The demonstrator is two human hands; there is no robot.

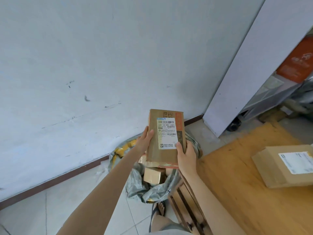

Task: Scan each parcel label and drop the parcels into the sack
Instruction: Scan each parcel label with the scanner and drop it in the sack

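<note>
I hold a flat brown cardboard parcel (165, 136) with a white barcode label facing up, lifted above the grey sack (140, 184). My left hand (144, 139) grips its left edge. My right hand (185, 154) grips its lower right corner, thumb on the label. The sack stands open on the floor below and holds several brown boxes (153, 175). Another labelled parcel (288, 165) lies on the wooden table at the right.
The wooden table (237, 175) fills the lower right, with a slatted side next to the sack. A white wall rises behind the sack. A white panel (237, 73) and an orange box (298, 61) on a shelf stand at the far right. My sandalled foot (160, 209) is on the tiled floor.
</note>
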